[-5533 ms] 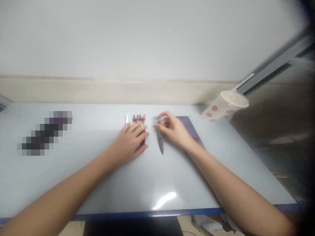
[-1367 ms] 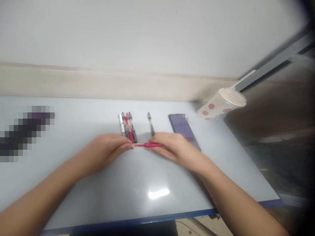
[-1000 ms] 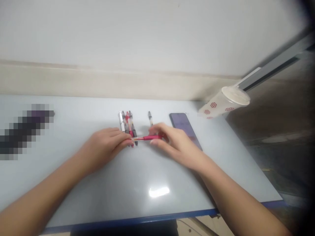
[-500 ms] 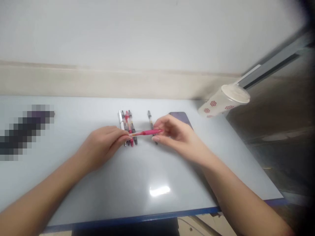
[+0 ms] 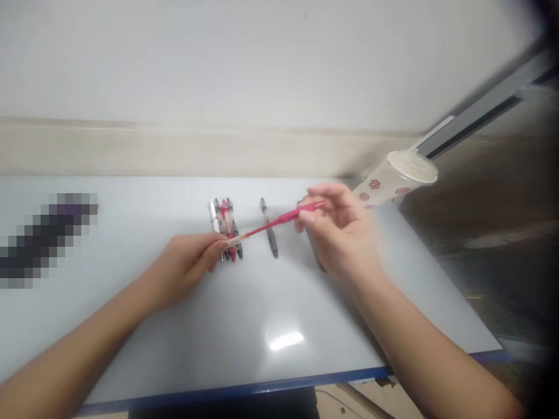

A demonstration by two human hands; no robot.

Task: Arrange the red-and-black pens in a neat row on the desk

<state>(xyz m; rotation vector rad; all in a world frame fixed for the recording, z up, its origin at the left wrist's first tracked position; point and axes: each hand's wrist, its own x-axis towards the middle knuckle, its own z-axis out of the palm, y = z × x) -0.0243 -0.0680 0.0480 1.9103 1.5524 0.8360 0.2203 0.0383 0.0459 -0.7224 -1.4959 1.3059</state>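
My left hand [image 5: 196, 256] pinches the clear barrel [image 5: 236, 240] of a red pen. Between the fingers and thumb of my right hand [image 5: 343, 227] is the pen's pink grip section [image 5: 301, 212], higher than the barrel. A thin red refill [image 5: 262, 229] spans the space between these two parts, its left end in the barrel. Just behind my left fingertips lie several pens in a row: a white pen [image 5: 213, 214], a red pen [image 5: 226, 215] and dark ones [image 5: 236, 230]. A single grey-black pen [image 5: 271, 235] lies apart, below the refill.
A white paper cup [image 5: 384, 180] with red flower marks stands at the back right. My right hand mostly covers a dark phone [image 5: 317, 256]. At left is a pixelated dark object [image 5: 48, 238]. The white table [image 5: 209, 349] has a blue front edge, with a wall behind.
My right hand has moved right and up with the pink grip section, drawing it away from the clear barrel. More of the red refill now shows. My left hand stays nearly in place.
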